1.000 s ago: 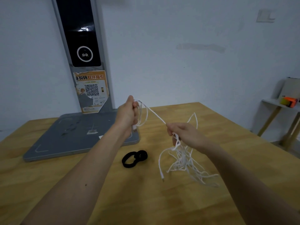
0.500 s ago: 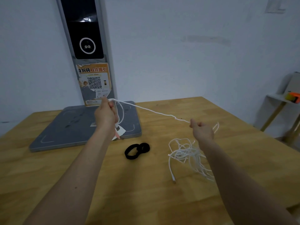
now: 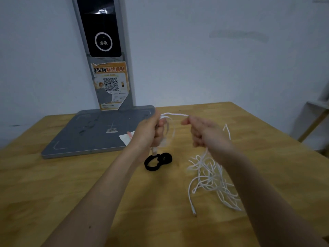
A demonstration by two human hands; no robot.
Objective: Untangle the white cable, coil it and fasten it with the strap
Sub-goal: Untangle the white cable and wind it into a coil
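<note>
The white cable (image 3: 211, 172) lies mostly as a tangled heap on the wooden table (image 3: 71, 189), at the right, with one plug end pointing toward me. My left hand (image 3: 151, 131) is closed around a few loops of the cable above the table. My right hand (image 3: 204, 132) pinches the strand a short way to the right of it, and a short taut piece runs between the two hands. From my right hand the cable drops down into the heap. The black strap (image 3: 157, 161), curled into two rings, lies on the table just below my left hand.
A grey flat base (image 3: 92, 132) with an upright post carrying a dark screen and an orange QR sticker (image 3: 110, 84) stands at the back left. A small white paper scrap (image 3: 126, 138) lies on its near corner. A side stand (image 3: 315, 120) is at the far right.
My hands have come together: the right hand moved left and up along the strand toward the left hand, and the stretched piece between them is now short. The heap stays on the table.
</note>
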